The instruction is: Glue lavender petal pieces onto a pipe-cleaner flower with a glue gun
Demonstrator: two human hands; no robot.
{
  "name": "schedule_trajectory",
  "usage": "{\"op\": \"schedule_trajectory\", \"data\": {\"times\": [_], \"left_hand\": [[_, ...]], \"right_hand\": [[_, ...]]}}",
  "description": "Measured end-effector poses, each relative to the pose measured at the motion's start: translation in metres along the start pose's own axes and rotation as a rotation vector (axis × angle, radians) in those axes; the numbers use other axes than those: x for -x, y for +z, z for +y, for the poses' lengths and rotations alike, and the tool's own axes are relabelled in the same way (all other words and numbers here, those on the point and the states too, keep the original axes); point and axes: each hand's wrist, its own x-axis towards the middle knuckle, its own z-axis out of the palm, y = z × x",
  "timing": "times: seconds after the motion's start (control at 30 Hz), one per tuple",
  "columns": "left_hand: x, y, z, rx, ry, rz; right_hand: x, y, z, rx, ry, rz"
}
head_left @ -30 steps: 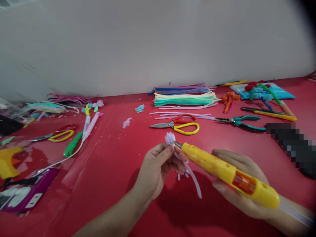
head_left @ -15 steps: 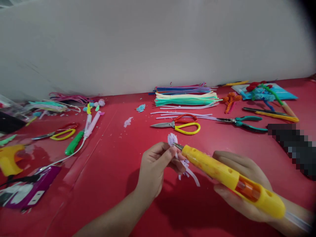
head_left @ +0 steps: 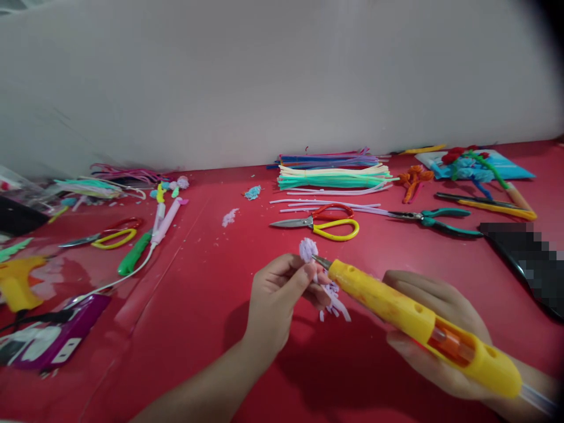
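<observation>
Between the thumb and fingers of my left hand (head_left: 279, 299) is a lilac pipe-cleaner piece, its fluffy rounded head (head_left: 307, 250) sticking up above the fingertips. Cut lilac strands (head_left: 335, 304) hang below those fingers; how they join the head is hidden. My right hand (head_left: 445, 317) is wrapped around a yellow hot glue gun (head_left: 383, 296), seen from above with a clear glue stick (head_left: 535, 399) coming out of its rear. The gun's metal nozzle is at the lower right side of the lilac head, touching it or very close.
Beyond my hands lie scissors (head_left: 337, 229), green-handled pliers (head_left: 445, 222) and bundles of pipe cleaners (head_left: 335, 179). A black phone-like object (head_left: 520, 258) is at right. On the left are more scissors (head_left: 114, 238), another glue gun (head_left: 20, 282) and a purple power strip (head_left: 81, 329) with cables.
The glue gun has shifted slightly right and down with my right hand. The hanging lilac strands have swung a little, and the long one reaches less far. My left hand is nearly still.
</observation>
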Motion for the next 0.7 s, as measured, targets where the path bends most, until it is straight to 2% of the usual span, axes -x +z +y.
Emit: {"op": "schedule_trajectory", "data": {"times": [0.27,0.7], "left_hand": [[0.000,-0.006,-0.002,-0.212,0.125,0.154],[0.000,-0.002,-0.001,-0.268,0.151,0.157]], "right_hand": [[0.019,0.003,0.003,0.007,0.038,0.006],[0.016,0.007,0.005,0.002,0.017,-0.035]]}}
